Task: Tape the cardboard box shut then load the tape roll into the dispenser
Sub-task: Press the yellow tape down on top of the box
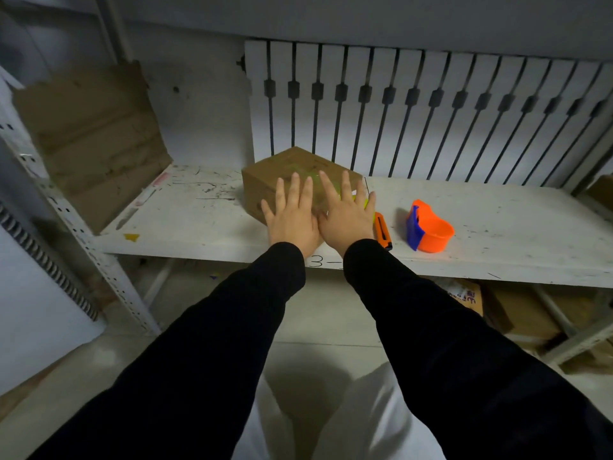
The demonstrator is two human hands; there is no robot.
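Left hand (293,217) and right hand (346,215), grip open flat, fingers spread, press on the cardboard box (265,180).

This looks like a stockroom or packing area in a warehouse. A white metal shelving rack with a perforated upright post (83,234) carries a scuffed, ink-marked white shelf (497,227) with a handwritten number on its front edge. Flattened cardboard (96,134) leans against the wall at the left, and more cardboard cartons (517,313) sit on the floor below the shelf. On the shelf lie packing things: a small cardboard box (282,167), an orange utility knife (383,232) and an orange and blue tape dispenser (431,230). A white ribbed radiator (431,111) lines the back wall above a pale tiled floor (315,313).
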